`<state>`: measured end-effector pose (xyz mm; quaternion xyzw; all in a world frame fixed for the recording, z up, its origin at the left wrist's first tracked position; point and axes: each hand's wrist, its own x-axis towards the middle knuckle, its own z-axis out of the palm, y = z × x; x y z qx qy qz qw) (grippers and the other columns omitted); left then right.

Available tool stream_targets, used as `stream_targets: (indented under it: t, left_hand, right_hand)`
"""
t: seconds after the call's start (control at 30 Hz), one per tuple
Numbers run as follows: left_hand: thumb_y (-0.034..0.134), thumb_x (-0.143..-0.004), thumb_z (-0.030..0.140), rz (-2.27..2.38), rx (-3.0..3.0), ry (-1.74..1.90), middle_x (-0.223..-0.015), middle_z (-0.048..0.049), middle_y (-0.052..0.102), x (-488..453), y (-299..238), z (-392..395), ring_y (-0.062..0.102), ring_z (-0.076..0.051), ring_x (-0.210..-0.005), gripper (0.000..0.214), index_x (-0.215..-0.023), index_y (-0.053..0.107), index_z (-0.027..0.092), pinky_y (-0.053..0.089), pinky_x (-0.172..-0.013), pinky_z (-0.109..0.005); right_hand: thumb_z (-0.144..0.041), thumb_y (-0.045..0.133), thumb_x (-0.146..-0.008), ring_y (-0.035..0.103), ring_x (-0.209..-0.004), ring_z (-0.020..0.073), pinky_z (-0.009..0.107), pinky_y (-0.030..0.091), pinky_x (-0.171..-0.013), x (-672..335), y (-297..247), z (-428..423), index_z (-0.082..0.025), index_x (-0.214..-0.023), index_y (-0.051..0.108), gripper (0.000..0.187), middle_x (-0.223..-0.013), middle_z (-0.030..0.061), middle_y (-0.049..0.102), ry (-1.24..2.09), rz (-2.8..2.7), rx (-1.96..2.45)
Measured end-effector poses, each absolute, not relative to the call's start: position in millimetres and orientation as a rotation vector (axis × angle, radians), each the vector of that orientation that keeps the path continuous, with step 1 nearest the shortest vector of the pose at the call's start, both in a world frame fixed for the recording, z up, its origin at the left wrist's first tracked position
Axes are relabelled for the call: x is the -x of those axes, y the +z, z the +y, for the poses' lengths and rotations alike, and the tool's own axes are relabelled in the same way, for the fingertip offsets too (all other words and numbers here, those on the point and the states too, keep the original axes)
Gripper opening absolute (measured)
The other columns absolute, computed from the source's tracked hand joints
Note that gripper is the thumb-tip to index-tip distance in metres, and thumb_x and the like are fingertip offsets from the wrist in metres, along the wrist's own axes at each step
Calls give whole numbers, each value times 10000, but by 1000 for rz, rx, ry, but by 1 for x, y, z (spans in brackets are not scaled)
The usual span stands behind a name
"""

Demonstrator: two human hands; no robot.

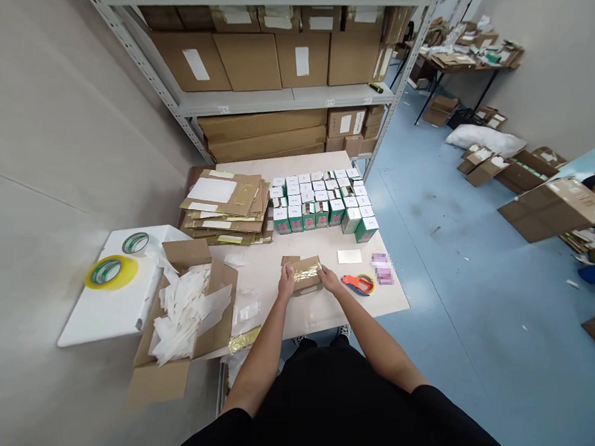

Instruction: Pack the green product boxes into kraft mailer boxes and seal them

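Observation:
Between my two hands is a small brown cardboard box point(306, 273) with shiny tape across its top. My left hand point(286, 282) grips its left end, and my right hand point(328, 278) grips the right end. The underside of the box is hidden. Just right of my right hand lies an orange tape cutter point(358, 284). Behind it are a white card point(349, 256) and a blurred purple item point(383, 269). Rows of small green and white boxes point(323, 198) stand farther back on the table.
Flattened cardboard point(219, 203) is stacked at the back left. An open carton point(190, 310) of white paper stands left, beside tape rolls point(107, 271) on a white surface point(84, 312). A metal shelf point(283, 96) with cartons rises behind the table point(318, 312).

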<state>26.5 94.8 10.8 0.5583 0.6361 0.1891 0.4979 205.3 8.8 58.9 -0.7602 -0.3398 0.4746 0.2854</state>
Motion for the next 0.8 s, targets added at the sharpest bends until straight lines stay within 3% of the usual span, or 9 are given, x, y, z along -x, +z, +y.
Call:
stream_targets:
  t: [0.2, 0.4, 0.6, 0.7, 0.8]
  left_hand:
    - [492, -1000, 492, 1363, -1275, 747, -1343, -74, 700, -36, 32, 86, 619, -241, -1298, 375, -1202, 682, 239, 470, -1100, -365]
    - [532, -976, 459, 1214, -1229, 930, -1414, -112, 664, -43, 42, 83, 562, -269, -1383, 351, -838, 730, 203, 415, -1171, -389]
    - [633, -933, 402, 1375, -1251, 813, -1443, -118, 635, -48, 27, 78, 565, -274, -1372, 233, -1002, 750, 213, 426, -1159, -416]
    - [603, -950, 371, 1360, -1371, 717, -1493, -109, 593, -56, 22, 83, 531, -275, -1406, 246, -1088, 744, 224, 433, -1159, -415]
    - [631, -933, 350, 1379, -1555, 479, -1626, -113, 447, -70, 16, 93, 392, -311, -1516, 383, -1293, 692, 237, 363, -1217, -460]
  right_hand:
    - [-668, 412, -954, 690, -1087, 328, 370, 505, -911, -229, 70, 9, -141, -1094, 730, 631, -1158, 188, 748, 1191, -637, 2151]
    - [-489, 418, -923, 675, -1124, 281, 393, 524, -970, -225, 52, -10, -245, -1251, 647, 468, -1217, 80, 742, 927, -536, 2003]
    - [-381, 476, -889, 515, -1435, 247, 403, 393, -1203, -238, 36, -13, -222, -1467, 540, 603, -1536, 96, 563, 886, -513, 1795]
    - [-373, 463, -906, 482, -1465, 234, 398, 357, -1235, -253, 37, -10, -223, -1526, 493, 638, -1590, 75, 507, 883, -573, 1784]
    - [-341, 414, -938, 471, -1473, 214, 379, 381, -1217, -270, 41, -9, -226, -1575, 430, 648, -1622, 57, 466, 913, -646, 1867]
